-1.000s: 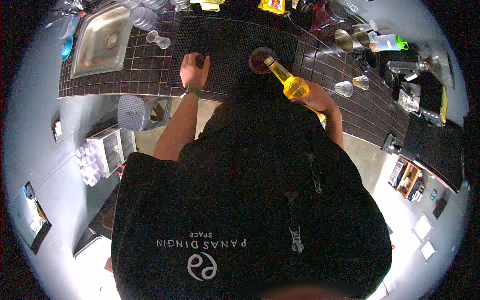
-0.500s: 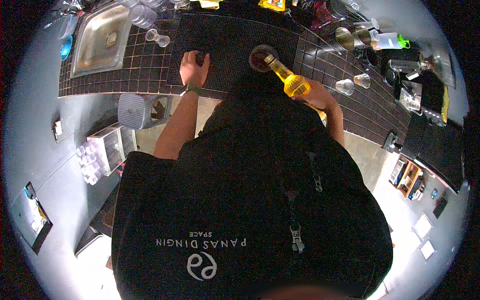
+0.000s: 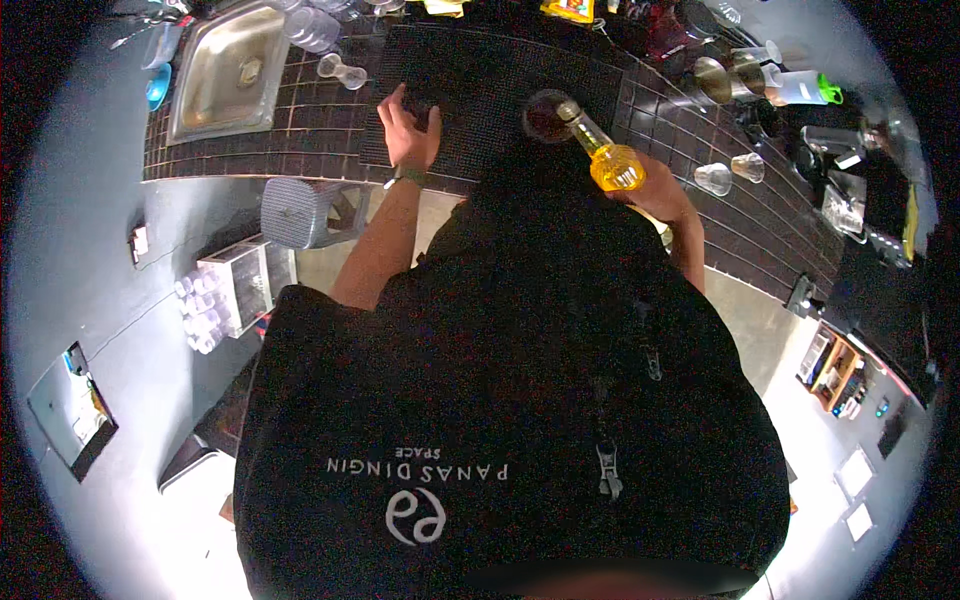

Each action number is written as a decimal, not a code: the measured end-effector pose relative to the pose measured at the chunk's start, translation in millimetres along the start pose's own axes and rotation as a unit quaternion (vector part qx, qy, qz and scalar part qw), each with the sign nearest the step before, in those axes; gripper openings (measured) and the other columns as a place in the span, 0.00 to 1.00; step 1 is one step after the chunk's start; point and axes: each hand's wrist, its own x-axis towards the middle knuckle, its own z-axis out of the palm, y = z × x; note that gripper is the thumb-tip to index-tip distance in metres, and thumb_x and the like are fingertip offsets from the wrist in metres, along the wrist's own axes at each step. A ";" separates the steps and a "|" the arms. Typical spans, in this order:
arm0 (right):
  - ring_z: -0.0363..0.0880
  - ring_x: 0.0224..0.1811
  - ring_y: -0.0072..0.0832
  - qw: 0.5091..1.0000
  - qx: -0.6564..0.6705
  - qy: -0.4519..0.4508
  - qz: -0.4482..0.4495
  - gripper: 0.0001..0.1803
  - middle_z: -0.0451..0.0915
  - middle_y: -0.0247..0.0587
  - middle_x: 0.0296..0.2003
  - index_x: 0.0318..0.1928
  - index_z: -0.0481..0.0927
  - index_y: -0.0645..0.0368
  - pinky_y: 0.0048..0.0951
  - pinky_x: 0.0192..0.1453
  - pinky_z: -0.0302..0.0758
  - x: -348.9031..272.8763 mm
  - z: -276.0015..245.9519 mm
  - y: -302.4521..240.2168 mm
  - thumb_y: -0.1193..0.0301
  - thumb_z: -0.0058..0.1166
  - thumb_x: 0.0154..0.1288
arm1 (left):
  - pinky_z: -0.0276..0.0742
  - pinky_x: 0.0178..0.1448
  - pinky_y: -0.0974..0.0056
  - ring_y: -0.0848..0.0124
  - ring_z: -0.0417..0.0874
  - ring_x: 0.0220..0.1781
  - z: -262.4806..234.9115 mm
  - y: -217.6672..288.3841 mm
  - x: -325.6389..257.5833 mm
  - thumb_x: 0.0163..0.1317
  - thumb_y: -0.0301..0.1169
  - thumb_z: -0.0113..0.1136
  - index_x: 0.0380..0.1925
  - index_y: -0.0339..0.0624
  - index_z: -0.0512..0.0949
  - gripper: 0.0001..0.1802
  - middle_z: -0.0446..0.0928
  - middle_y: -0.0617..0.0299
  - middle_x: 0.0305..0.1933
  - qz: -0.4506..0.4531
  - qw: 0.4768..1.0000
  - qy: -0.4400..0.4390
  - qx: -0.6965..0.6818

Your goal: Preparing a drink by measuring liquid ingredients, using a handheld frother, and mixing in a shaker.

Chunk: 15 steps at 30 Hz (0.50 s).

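My right hand (image 3: 655, 190) is wrapped round a clear glass bottle (image 3: 617, 168) of yellow liquid. The bottle slants toward a round glass (image 3: 548, 116) with dark contents, its mouth over or beside the near right rim; I cannot tell whether they touch. Liquid sits in the bottle's body, while its neck looks clear. Over the left part of the black ribbed mat (image 3: 450, 60), my left hand (image 3: 410, 137) has thumb and fingers apart, with nothing visible held. What lies in the dark gap between them is hard to make out.
A steel sink (image 3: 228, 70) is set in the tiled counter at left, with an hourglass-shaped clear jigger-like piece (image 3: 342, 72) beside it. Two small clear cups (image 3: 713, 179) stand right of the bottle. Farther right is a bottle with a green cap (image 3: 805, 88). A grey stool (image 3: 300, 213) stands below the counter.
The bottle has tipped back, and yellow liquid has left its neck. My left fingers have spread wider. The whole view has shifted slightly, with things sitting farther right and higher.
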 end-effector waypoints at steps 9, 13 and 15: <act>0.84 0.57 0.32 0.994 0.103 0.020 0.013 0.37 0.85 0.40 0.54 0.63 0.77 0.57 0.33 0.64 0.77 -12.2 1.5 -9.6 0.69 0.78 0.51 | 0.75 0.65 0.42 0.42 0.70 0.67 1.2 -67.4 58.6 0.43 0.42 0.87 0.75 0.35 0.46 0.69 0.64 0.39 0.68 -0.185 0.951 0.243 -0.053; 0.83 0.57 0.27 1.000 0.010 0.007 0.014 0.38 0.85 0.40 0.54 0.65 0.76 0.60 0.33 0.64 0.77 -12.1 -6.3 -9.5 0.68 0.77 0.52 | 0.75 0.64 0.42 0.43 0.75 0.65 2.8 -71.8 103.3 0.49 0.46 0.82 0.72 0.36 0.56 0.58 0.76 0.48 0.64 -0.291 0.943 0.155 0.048; 0.82 0.57 0.27 0.993 0.096 -0.043 0.058 0.39 0.85 0.39 0.54 0.65 0.76 0.59 0.35 0.64 0.77 -3.6 -10.3 -30.8 0.69 0.76 0.52 | 0.78 0.60 0.44 0.48 0.83 0.56 -19.7 -118.3 106.8 0.56 0.44 0.77 0.60 0.36 0.73 0.37 0.83 0.49 0.53 -0.180 0.966 0.172 -0.064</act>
